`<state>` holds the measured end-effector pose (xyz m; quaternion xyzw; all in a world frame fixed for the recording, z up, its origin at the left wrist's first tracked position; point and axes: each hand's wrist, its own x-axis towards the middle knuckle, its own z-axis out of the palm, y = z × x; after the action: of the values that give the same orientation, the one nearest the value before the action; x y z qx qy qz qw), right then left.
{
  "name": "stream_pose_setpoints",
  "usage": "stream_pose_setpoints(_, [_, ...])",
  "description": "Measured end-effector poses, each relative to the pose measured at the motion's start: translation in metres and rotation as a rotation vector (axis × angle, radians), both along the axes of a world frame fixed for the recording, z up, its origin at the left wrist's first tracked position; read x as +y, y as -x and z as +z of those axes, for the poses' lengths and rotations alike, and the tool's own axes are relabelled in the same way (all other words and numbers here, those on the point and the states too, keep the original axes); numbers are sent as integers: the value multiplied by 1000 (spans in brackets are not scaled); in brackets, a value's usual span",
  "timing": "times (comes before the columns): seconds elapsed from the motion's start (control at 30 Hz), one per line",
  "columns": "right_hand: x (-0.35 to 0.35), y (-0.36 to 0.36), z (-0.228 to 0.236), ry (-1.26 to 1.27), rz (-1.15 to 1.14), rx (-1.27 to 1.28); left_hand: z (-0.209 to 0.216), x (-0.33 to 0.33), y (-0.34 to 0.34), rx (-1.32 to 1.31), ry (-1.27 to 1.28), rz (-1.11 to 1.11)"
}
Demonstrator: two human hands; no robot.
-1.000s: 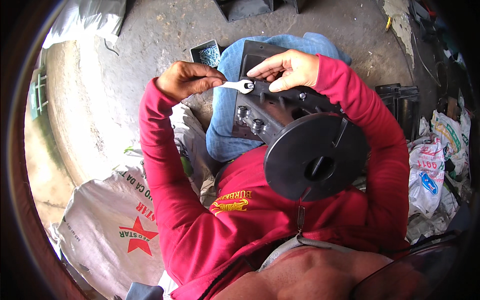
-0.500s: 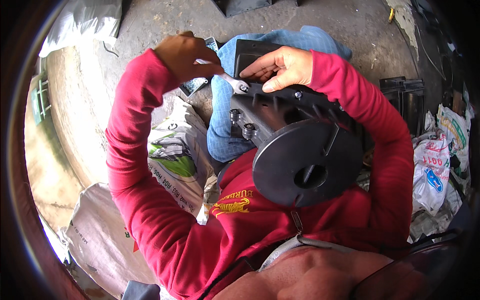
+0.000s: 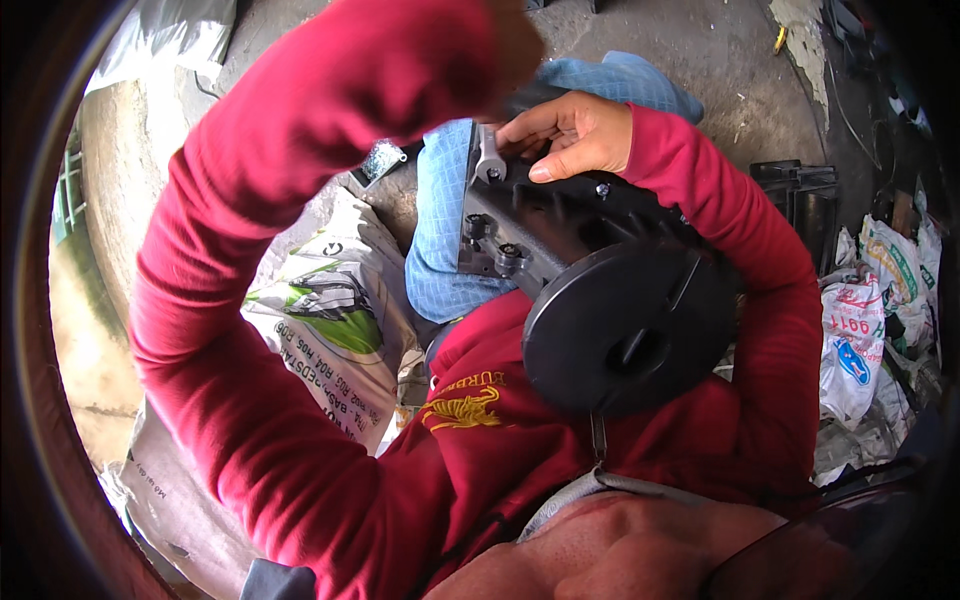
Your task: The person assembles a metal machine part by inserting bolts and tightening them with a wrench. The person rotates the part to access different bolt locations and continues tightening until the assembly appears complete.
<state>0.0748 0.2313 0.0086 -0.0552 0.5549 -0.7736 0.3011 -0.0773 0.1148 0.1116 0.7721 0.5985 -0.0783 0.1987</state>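
Note:
A black plastic housing [image 3: 545, 235] with a round disc flange [image 3: 628, 325] lies across my lap. Bolts show along its upper edge and on its side lugs. A metal wrench [image 3: 490, 160] sits over a bolt at the upper left corner, its handle running up behind my left sleeve. At that upper end is my left hand [image 3: 515, 50], blurred by motion, its grip mostly hidden. My right hand [image 3: 575, 135] is closed on the housing's top edge beside the wrench, thumb on the near face and fingers bent over the far side.
Blue patterned cloth [image 3: 440, 215] shows under the housing. A small tray of hardware [image 3: 378, 163] rests on the floor to the left. A printed white sack [image 3: 330, 315] lies near my left arm. To the right are black plastic parts [image 3: 795, 195] and plastic bags [image 3: 855, 345].
My left hand has swung up and to the right, and the wrench has turned clockwise about the bolt. The housing has shifted slightly right. My right hand keeps its place.

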Motion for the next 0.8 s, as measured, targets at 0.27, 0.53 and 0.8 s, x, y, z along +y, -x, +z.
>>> stream_pose_setpoints(0.27, [3, -1, 0, -1, -14, -24, 21, -37, 20, -202, -95, 401])
stream_pose_setpoints(0.53, [0, 1, 0, 14, 30, 15, -40, -127, -44, -396, -235, 872])
stream_pose_setpoints(0.8, [0, -1, 1, 40, 36, 27, -22, -127, -61, -269, -194, 938])
